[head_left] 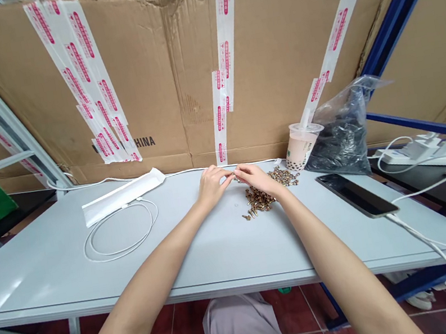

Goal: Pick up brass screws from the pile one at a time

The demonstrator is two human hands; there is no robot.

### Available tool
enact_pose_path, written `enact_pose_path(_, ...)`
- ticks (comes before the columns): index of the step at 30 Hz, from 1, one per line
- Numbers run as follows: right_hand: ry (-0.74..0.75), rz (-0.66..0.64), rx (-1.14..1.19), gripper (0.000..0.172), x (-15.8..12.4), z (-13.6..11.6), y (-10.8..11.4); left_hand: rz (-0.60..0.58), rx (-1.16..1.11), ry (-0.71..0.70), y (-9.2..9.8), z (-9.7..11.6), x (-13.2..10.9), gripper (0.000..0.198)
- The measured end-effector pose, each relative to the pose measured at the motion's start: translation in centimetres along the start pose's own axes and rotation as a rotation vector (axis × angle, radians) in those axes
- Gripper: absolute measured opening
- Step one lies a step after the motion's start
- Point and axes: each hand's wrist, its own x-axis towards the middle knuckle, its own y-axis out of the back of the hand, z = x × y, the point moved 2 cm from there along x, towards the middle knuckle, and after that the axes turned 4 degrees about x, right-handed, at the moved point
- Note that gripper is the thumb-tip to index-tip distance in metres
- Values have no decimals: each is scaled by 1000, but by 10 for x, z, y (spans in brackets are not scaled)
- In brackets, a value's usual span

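Both hands meet near the back middle of the table [219,247]. The left hand [210,185] and right hand [256,179] have their fingers curled in and the tips pinched together, almost touching each other. There's some tiny bit between them, but it's too small to tell what it is.

The right wrist sits just over a loose pile of brass screws [259,201], and a second little heap [284,176] lies just to the right of that hand. Further right are a sealed drink cup [302,145], a plastic bag [344,135] of dark stuff and a phone [356,194] lying flat. Off to the left there's a coiled white cable [120,236].
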Motion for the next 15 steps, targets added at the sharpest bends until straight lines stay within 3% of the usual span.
enact_pose_path(15, -13, 24, -46, 40, -1, 0, 1, -4, -51, 4, -1, 0, 0, 22)
